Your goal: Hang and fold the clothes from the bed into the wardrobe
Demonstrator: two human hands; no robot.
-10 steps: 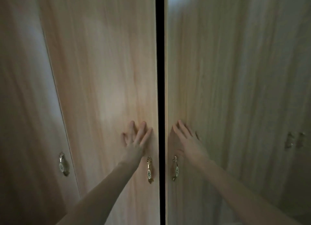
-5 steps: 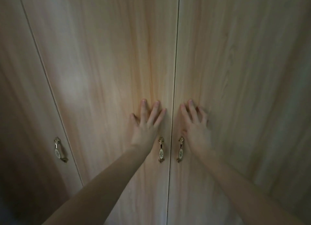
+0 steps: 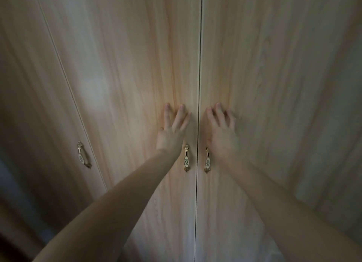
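While both wardrobe doors (image 3: 125,97) stand shut edge to edge, the left hand (image 3: 170,133) and right hand (image 3: 221,136) press flat, fingers straight, just above the paired handles (image 3: 186,160) at the seam.

left hand (image 3: 170,136), right hand (image 3: 222,136), flat on shut wardrobe doors (image 3: 127,75)

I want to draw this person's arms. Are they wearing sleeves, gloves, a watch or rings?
No sleeves show: both forearms are bare right to the bottom of the picture. The left hand and right hand have no gloves. No watch or bracelet sits on either wrist, and no rings show, though the light is dim. The nails look short.
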